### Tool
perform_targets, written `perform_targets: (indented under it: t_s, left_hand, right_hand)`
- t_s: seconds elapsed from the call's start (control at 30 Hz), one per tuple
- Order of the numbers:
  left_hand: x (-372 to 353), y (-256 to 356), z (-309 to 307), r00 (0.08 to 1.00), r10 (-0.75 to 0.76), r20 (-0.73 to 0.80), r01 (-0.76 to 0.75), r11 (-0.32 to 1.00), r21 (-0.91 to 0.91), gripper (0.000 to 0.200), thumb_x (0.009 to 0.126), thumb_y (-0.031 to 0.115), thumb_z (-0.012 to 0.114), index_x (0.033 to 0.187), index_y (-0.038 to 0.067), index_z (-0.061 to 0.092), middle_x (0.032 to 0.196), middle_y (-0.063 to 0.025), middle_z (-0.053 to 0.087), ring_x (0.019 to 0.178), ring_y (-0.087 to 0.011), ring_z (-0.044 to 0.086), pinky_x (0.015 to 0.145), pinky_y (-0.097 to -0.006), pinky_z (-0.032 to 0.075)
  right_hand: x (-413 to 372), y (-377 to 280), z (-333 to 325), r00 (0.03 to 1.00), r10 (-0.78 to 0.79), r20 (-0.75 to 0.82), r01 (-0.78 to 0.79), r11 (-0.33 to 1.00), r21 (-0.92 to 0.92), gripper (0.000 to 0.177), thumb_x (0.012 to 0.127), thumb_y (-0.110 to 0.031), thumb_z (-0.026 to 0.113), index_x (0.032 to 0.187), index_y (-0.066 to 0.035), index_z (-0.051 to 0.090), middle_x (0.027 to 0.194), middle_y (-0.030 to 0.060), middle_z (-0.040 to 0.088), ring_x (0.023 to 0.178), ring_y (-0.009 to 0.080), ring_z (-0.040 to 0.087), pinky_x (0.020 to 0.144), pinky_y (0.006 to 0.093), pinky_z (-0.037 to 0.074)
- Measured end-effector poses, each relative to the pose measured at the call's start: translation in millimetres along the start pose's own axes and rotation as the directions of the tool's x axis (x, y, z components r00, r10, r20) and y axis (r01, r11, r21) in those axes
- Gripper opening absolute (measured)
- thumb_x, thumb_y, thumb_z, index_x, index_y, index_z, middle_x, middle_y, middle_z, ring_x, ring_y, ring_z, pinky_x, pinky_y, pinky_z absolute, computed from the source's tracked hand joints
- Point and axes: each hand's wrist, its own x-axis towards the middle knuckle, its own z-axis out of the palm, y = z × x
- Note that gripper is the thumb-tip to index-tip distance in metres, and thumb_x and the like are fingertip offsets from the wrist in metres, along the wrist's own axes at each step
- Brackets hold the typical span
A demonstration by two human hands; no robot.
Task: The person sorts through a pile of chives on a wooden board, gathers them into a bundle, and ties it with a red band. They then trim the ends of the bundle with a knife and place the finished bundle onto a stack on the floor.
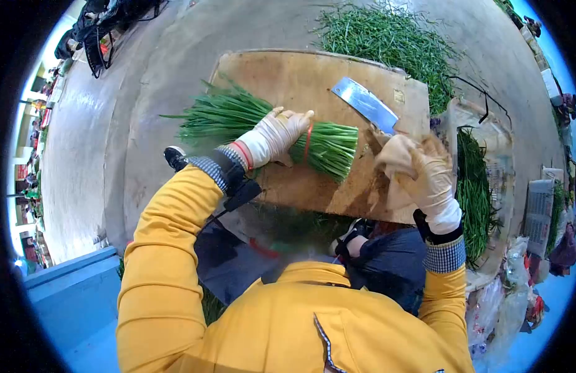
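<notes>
In a yellow jacket [263,320], clasping banded greens [332,148] on the tabletop [281,74] with the left hand [276,135]. Touching a tan cloth [395,156] with the right hand [433,178], cannot tell whether pinching it. Could get cut by brushing carelessly against the nearby knife [365,105].

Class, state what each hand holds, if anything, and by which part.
The left hand clasps the green bunch across its middle, beside the red band, on the leafy side. The right hand is at a tan cloth; its grip is unclear.

Yellow jacket [281,317], checked cuffs [446,255], pale gloves [278,133], probably dark trousers [390,261].
</notes>
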Motion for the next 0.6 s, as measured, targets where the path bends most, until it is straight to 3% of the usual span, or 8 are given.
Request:
perform_targets:
  t_s: [0.1, 0.17, 0.23, 0.3, 0.37, 0.47, 0.53, 0.6]
  left_hand:
    - [2, 1, -13, 1.000, 0.020, 0.014, -0.020, 1.000, -0.013, 0.113, 0.047, 0.038, 0.086, 0.137, 0.003, 0.028, 0.124, -0.0133, 0.052, 0.116, -0.0291, 0.050, 0.102, -0.0410, 0.034]
    - [11, -4, -19, 0.992, 0.071, 0.102, -0.062, 0.994, -0.088, 0.112, 0.045, 0.036, 0.087, 0.136, 0.002, 0.031, 0.122, -0.0139, 0.053, 0.114, -0.0294, 0.051, 0.100, -0.0391, 0.036]
    - [11, -5, -12, 0.972, 0.131, 0.196, -0.098, 0.980, -0.171, 0.110, 0.044, 0.034, 0.088, 0.134, 0.002, 0.033, 0.120, -0.0145, 0.054, 0.112, -0.0297, 0.053, 0.098, -0.0373, 0.039]
    - [8, -8, 1, 0.992, 0.070, -0.105, -0.080, 0.993, -0.092, 0.108, 0.042, 0.030, 0.089, 0.132, 0.000, 0.036, 0.114, -0.0152, 0.057, 0.108, -0.0313, 0.055, 0.093, -0.0356, 0.043]
    - [8, -7, -4, 0.996, 0.053, -0.068, -0.062, 0.990, -0.127, 0.108, 0.041, 0.027, 0.089, 0.131, 0.000, 0.036, 0.112, -0.0165, 0.057, 0.107, -0.0327, 0.055, 0.091, -0.0372, 0.044]
    - [14, -12, -8, 0.996, 0.084, 0.012, -0.081, 0.984, -0.161, 0.107, 0.042, 0.026, 0.089, 0.131, -0.001, 0.035, 0.111, -0.0183, 0.057, 0.106, -0.0338, 0.055, 0.090, -0.0384, 0.044]
    - [15, -9, -12, 0.997, 0.078, 0.028, -0.073, 0.983, -0.169, 0.107, 0.042, 0.025, 0.089, 0.131, -0.001, 0.034, 0.110, -0.0182, 0.058, 0.106, -0.0341, 0.055, 0.090, -0.0385, 0.044]
    - [12, -9, -14, 0.997, 0.075, 0.026, -0.069, 0.980, -0.189, 0.105, 0.040, 0.026, 0.090, 0.128, -0.001, 0.038, 0.110, -0.0180, 0.058, 0.107, -0.0348, 0.055, 0.090, -0.0386, 0.044]
  right_hand:
    - [44, -48, -2, 0.958, -0.125, -0.258, 0.107, 0.991, -0.083, 0.053, 0.067, -0.031, 0.070, 0.114, -0.011, 0.057, 0.112, 0.0138, 0.053, 0.109, 0.0328, 0.047, 0.089, 0.0467, 0.038]
    - [64, -79, 39, 0.995, -0.095, -0.034, 0.099, 0.983, 0.156, 0.054, 0.064, -0.029, 0.071, 0.113, -0.011, 0.057, 0.117, 0.0136, 0.052, 0.117, 0.0325, 0.044, 0.093, 0.0477, 0.038]
    - [72, -112, 54, 0.975, -0.223, -0.009, 0.222, 0.969, 0.110, 0.052, 0.063, -0.024, 0.071, 0.112, -0.012, 0.057, 0.123, 0.0126, 0.050, 0.120, 0.0327, 0.042, 0.094, 0.0487, 0.038]
    - [52, -87, 58, 0.958, -0.280, -0.059, 0.286, 0.934, 0.215, 0.042, 0.065, -0.020, 0.068, 0.106, -0.013, 0.059, 0.122, 0.0122, 0.051, 0.118, 0.0335, 0.044, 0.097, 0.0481, 0.036]
    - [22, -57, 58, 0.941, -0.330, -0.069, 0.337, 0.925, 0.174, 0.031, 0.070, -0.016, 0.064, 0.101, -0.013, 0.060, 0.118, 0.0119, 0.054, 0.113, 0.0333, 0.049, 0.096, 0.0456, 0.039]
    - [-10, -14, 36, 0.912, -0.053, 0.407, 0.065, 0.998, -0.016, 0.034, 0.072, -0.012, 0.064, 0.105, -0.013, 0.058, 0.108, 0.0157, 0.055, 0.103, 0.0328, 0.055, 0.083, 0.0423, 0.049]
    - [0, -16, 28, 0.972, 0.224, 0.077, -0.235, 0.877, 0.419, 0.039, 0.075, -0.012, 0.064, 0.112, -0.009, 0.054, 0.099, 0.0164, 0.056, 0.091, 0.0320, 0.059, 0.074, 0.0393, 0.051]
    - [16, -48, 12, 0.942, 0.304, 0.145, -0.257, 0.375, 0.891, 0.029, 0.089, -0.027, 0.053, 0.110, -0.008, 0.056, 0.097, 0.0089, 0.059, 0.085, 0.0196, 0.058, 0.066, 0.0349, 0.051]
